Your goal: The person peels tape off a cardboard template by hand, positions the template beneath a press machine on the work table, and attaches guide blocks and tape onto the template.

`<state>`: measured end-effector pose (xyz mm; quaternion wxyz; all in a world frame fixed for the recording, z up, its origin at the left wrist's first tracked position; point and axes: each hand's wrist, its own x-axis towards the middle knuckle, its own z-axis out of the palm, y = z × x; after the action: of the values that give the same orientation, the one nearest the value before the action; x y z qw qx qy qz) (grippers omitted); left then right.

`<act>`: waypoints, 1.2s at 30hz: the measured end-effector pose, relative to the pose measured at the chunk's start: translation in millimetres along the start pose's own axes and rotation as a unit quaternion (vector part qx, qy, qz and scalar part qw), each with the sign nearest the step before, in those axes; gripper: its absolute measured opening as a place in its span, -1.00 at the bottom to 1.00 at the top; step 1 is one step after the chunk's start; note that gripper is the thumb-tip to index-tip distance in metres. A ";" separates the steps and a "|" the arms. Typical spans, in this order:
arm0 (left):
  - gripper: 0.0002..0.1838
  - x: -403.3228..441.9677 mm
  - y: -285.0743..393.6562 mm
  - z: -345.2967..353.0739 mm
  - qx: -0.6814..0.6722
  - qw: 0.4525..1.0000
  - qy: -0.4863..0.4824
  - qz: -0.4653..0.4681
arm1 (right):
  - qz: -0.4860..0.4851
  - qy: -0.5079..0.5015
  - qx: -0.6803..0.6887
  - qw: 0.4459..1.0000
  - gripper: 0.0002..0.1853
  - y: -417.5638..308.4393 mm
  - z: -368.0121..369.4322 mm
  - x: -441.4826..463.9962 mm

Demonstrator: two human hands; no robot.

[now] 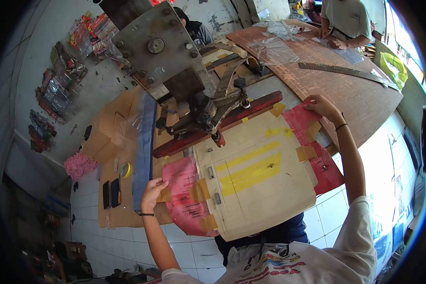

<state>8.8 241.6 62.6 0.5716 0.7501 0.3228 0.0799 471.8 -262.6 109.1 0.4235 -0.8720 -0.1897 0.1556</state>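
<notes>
A large beige sheet (pixel 251 203) with red side flaps fixed on by brown tape lies tilted in front of me. Yellow tape strips run across its middle, and small grey metal pieces sit along its left part. My left hand (pixel 152 194) pinches the outer edge of the left red flap (pixel 182 173). At the far right corner, my right hand (pixel 324 108) grips the top of the right red flap (pixel 302 118). The sheet's far edge reaches the red bar (pixel 255 105) of a press machine (pixel 157 47); whether it goes beneath the bar is hard to see.
A brown worktable (pixel 312 80) to the right carries clear plastic sheets (pixel 274 49) and a long metal strip (pixel 350 72). Left of me are two phones (pixel 110 193), a yellow tape roll (pixel 125 170) and a cardboard box (pixel 104 130). A person (pixel 348 23) works at the far table.
</notes>
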 end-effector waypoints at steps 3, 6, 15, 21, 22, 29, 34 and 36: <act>-0.71 8.1 -1.8 0.6 -0.016 1.000 -0.010 0.012 | -0.031 0.046 -0.002 0.998 -0.55 6.3 4.9 11.9; -0.71 17.2 -2.4 2.5 -0.025 0.999 0.001 0.021 | -0.068 0.078 -0.030 0.994 -0.54 14.4 6.8 29.8; -0.75 34.1 -2.6 15.9 -0.025 0.996 0.071 0.055 | -0.097 0.132 0.029 0.986 -0.50 31.5 20.6 67.2; -0.75 36.4 -3.6 13.0 0.000 0.996 0.073 0.055 | -0.122 0.174 -0.033 0.977 -0.53 29.8 25.1 68.3; -0.75 35.8 -3.1 12.9 0.014 0.996 0.073 0.057 | -0.126 0.171 -0.055 0.976 -0.54 28.8 24.3 70.5; -0.73 23.9 5.3 14.6 0.082 0.991 0.098 0.049 | -0.148 0.220 -0.060 0.962 -0.57 13.2 28.4 53.9; -0.70 19.0 -0.4 18.5 0.025 0.992 0.108 0.057 | -0.195 0.187 -0.028 0.962 -0.59 17.2 25.6 47.9; -0.70 18.1 -0.7 19.4 0.031 0.991 0.115 0.056 | -0.199 0.169 -0.018 0.965 -0.59 19.2 25.5 50.5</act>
<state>32.1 236.5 51.0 0.5019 0.7704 0.3457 0.1872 509.1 -232.9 73.1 0.4563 -0.8376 -0.2882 -0.0847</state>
